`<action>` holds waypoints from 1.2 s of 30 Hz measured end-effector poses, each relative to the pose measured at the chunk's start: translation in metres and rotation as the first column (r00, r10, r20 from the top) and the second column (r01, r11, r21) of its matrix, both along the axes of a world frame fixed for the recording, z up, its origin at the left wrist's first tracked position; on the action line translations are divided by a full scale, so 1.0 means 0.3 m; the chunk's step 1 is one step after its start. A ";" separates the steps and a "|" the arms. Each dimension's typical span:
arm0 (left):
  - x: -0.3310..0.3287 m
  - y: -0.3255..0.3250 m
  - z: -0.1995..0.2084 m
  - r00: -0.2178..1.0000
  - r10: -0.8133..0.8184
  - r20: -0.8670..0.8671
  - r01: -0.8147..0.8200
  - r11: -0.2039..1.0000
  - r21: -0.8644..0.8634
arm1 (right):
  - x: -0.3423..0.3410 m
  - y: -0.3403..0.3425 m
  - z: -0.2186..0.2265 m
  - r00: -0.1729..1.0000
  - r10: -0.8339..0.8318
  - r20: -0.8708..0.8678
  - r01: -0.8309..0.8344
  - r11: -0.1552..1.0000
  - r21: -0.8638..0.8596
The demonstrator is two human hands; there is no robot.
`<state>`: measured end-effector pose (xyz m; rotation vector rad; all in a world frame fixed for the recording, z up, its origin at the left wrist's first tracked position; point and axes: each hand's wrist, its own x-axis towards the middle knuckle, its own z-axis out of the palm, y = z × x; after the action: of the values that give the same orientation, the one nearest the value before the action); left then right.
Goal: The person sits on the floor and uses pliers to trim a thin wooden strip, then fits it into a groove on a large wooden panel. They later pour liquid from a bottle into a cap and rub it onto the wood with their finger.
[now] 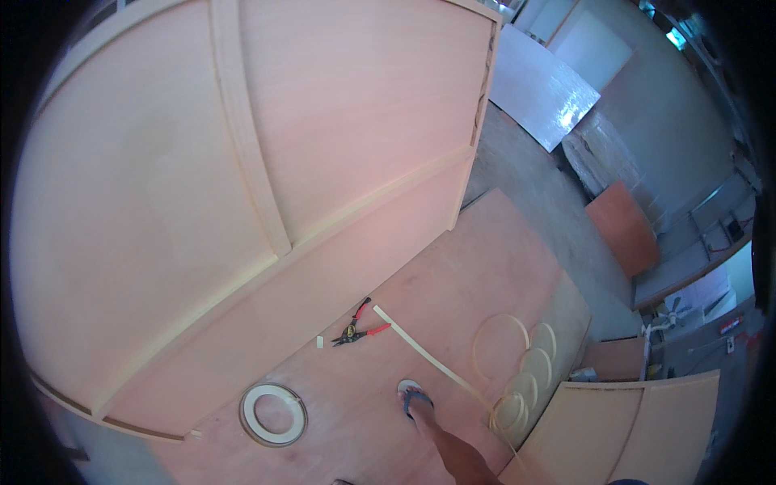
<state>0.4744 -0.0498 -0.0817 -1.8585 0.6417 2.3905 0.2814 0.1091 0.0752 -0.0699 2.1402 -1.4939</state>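
Note:
Neither of my hands shows in the head view. A pair of cutting snips (349, 333) with red and black handles lies spread on the pinkish plywood sheet (477, 275). Beside it a pale flat strip (420, 350) runs diagonally toward several loose coils (511, 411) of the same material at the right. A round roll (252, 414) with a white ring-shaped face lies flat nearer to me. A small pale offcut (320, 342) rests close to the tips of the snips.
A large framed wooden panel structure (162, 145) fills the left. A foot in a sandal (415, 395) stands on the plywood. Another wooden piece (582, 412) stands at the lower right. Wrapped boards (543, 85) and a reddish board (624, 229) lean along the far right.

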 end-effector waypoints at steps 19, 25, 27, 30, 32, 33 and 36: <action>-1.994 -0.420 1.852 0.753 -0.029 0.658 -0.030 -0.999 -0.010 | -0.036 0.519 0.645 0.428 0.395 0.813 0.420 0.710 -0.565; -2.304 -0.451 2.087 0.487 0.369 0.792 0.157 -0.929 0.336 | -0.057 0.659 0.769 0.243 0.491 0.836 0.521 0.661 -0.540; -2.335 -0.470 2.077 0.546 0.383 0.745 0.089 -0.911 0.403 | -0.077 0.688 0.790 0.220 0.487 0.845 0.546 0.656 -0.521; -2.349 -0.492 2.061 0.540 0.412 0.734 0.110 -0.899 0.424 | -0.099 0.686 0.772 0.212 0.477 0.853 0.566 0.651 -0.505; -2.350 -0.506 2.064 0.521 0.422 0.742 0.115 -0.896 0.429 | -0.105 0.667 0.745 0.134 0.540 0.831 0.579 0.638 -0.508; -2.350 -0.514 2.068 0.519 0.401 0.755 0.075 -0.901 0.427 | -0.105 0.657 0.730 0.095 0.543 0.834 0.596 0.640 -0.485; -2.352 -0.552 2.064 0.556 0.387 0.735 -0.001 -0.885 0.466 | -0.082 0.641 0.717 0.057 0.536 0.842 0.576 0.672 -0.466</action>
<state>-0.2314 -0.2155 0.5376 -0.3320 -2.5653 1.2105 0.2569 0.3013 0.2903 0.6065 0.1670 -1.5156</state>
